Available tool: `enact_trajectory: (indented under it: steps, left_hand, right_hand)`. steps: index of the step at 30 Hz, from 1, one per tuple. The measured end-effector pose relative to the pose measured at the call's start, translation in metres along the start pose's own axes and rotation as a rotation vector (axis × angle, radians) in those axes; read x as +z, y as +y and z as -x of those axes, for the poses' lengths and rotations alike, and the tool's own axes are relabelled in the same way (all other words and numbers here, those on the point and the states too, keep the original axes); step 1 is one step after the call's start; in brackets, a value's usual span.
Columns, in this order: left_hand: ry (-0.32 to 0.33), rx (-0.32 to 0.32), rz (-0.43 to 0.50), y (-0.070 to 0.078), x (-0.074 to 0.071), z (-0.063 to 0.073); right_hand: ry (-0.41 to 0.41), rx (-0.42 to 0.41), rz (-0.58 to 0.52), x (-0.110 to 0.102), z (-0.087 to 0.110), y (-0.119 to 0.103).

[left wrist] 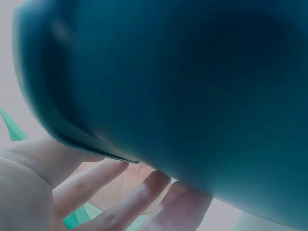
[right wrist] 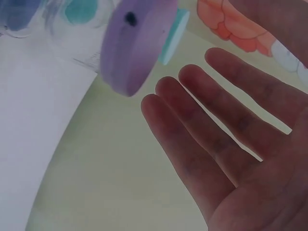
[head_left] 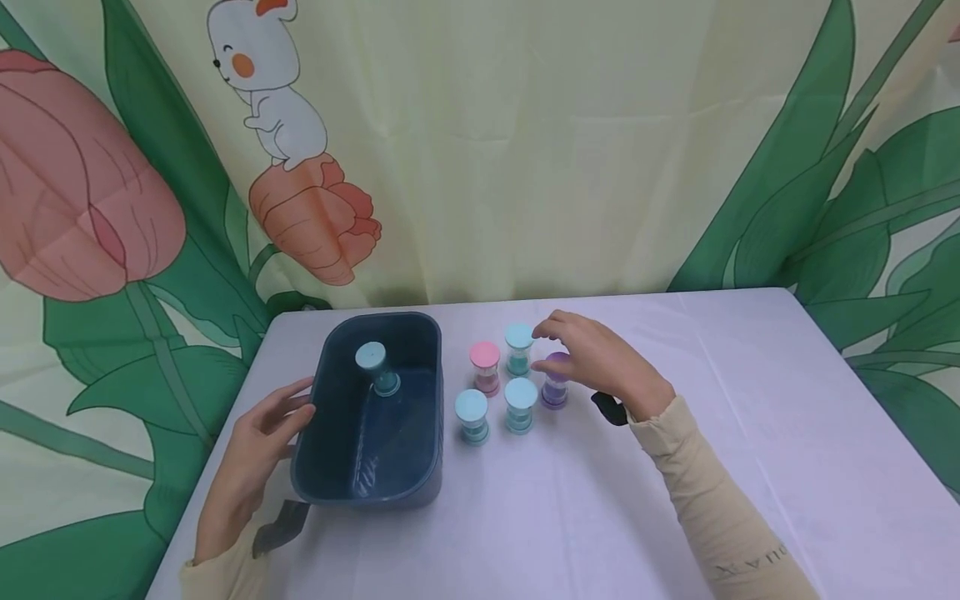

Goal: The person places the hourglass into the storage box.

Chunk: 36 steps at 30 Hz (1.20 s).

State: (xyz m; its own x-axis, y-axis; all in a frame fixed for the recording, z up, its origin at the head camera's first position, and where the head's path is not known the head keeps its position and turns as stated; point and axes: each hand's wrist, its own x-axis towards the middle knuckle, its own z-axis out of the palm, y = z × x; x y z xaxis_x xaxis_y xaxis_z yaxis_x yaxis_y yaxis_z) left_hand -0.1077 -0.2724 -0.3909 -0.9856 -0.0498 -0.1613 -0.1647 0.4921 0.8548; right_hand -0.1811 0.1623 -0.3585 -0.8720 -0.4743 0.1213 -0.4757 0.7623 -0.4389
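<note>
My left hand (head_left: 258, 446) rests its fingertips against the left wall of a dark blue bin (head_left: 431, 467). In the left wrist view, the fingers (left wrist: 113, 211) lie fairly straight along the bin's outside. One light-blue-capped sand timer (head_left: 371, 357) stands inside the bin. My right hand (head_left: 603, 358) hovers with spread fingers over a purple sand timer (head_left: 554, 393), partly covering its cap. The right wrist view shows those fingers (right wrist: 192, 110) extended, nothing held, close to the purple cap (right wrist: 137, 45). Beside it stand a pink sand timer (head_left: 484, 357) and several light blue ones (head_left: 520, 396).
A white cloth covers the table (head_left: 600, 517). Behind it hangs a curtain (head_left: 525, 167) printed with a rabbit, tulips and leaves, close to the table's back edge. The timers outside the bin stand in a tight cluster at its right.
</note>
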Motion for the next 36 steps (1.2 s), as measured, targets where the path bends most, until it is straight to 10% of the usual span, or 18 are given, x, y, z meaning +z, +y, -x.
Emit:
enact_trajectory:
  steps: [36]
  left_hand:
    - [-0.003, 0.01, 0.025, -0.007, 0.0, -0.003]
  right_hand:
    - [0.007, -0.042, 0.03, 0.002, 0.01, 0.008]
